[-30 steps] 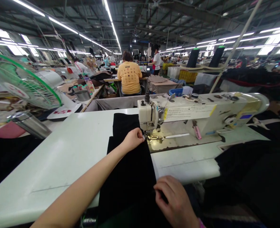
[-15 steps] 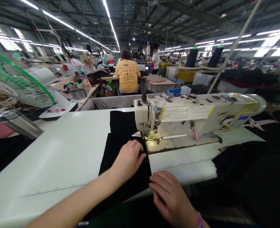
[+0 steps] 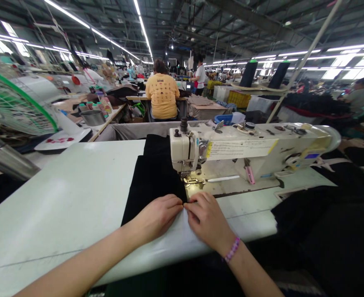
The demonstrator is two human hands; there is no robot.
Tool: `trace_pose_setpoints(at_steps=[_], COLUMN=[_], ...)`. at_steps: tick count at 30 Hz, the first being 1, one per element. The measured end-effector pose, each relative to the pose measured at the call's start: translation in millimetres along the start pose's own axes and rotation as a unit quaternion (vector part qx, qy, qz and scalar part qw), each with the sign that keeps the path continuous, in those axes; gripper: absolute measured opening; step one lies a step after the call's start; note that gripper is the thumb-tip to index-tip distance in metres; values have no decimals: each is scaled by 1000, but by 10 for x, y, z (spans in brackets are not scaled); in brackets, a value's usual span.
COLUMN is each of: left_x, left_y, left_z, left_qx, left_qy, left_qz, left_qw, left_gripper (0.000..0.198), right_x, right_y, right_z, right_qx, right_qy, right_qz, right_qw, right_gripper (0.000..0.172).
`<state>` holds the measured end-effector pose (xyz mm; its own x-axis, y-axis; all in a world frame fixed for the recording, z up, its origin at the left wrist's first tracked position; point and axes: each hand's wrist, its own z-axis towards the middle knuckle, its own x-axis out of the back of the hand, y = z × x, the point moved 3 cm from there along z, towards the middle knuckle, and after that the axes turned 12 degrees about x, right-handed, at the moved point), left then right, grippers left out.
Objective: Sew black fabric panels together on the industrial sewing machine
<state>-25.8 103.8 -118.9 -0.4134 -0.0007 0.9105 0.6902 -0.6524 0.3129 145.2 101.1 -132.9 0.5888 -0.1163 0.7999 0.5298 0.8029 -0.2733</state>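
Note:
Black fabric (image 3: 151, 177) lies across the pale table, its right edge running under the needle end of a white sewing machine (image 3: 225, 144). My left hand (image 3: 161, 212) is closed in a pinch on the fabric's near right corner. My right hand (image 3: 204, 214), with a beaded bracelet at the wrist, pinches the same corner from the other side. The fingertips of both hands nearly meet, just in front of the machine's metal edge guide (image 3: 196, 180). The fingers hide the corner itself.
Pink-handled snips (image 3: 249, 172) and a white pen-like stick (image 3: 223, 178) rest on the machine bed. A green-rimmed fan (image 3: 17, 99) and a steel flask (image 3: 8, 156) stand left. Dark cloth (image 3: 324, 235) is heaped right. A person in yellow (image 3: 162, 93) sits ahead.
The black fabric has moved away from me, past the needle. My left hand has come back toward me, and my right hand has moved forward and left to meet it at the corner.

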Motion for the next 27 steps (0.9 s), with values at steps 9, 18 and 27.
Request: trace_pose_setpoints(at_steps=[9, 18, 27], left_x=[38, -15, -1], left_y=[-417, -632, -638], left_z=[286, 396, 379], left_qx=[8, 66, 164], left_qy=[20, 56, 70], left_qz=[12, 61, 117], left_qw=[1000, 994, 977], left_gripper=[24, 27, 35], right_x=[-64, -160, -176], right_y=[212, -11, -104], right_z=[366, -31, -194], right_qx=[-39, -57, -41], right_qy=[-55, -1, 35], right_qz=[-69, -84, -68], right_qw=[995, 995, 996], right_gripper=[19, 34, 26])
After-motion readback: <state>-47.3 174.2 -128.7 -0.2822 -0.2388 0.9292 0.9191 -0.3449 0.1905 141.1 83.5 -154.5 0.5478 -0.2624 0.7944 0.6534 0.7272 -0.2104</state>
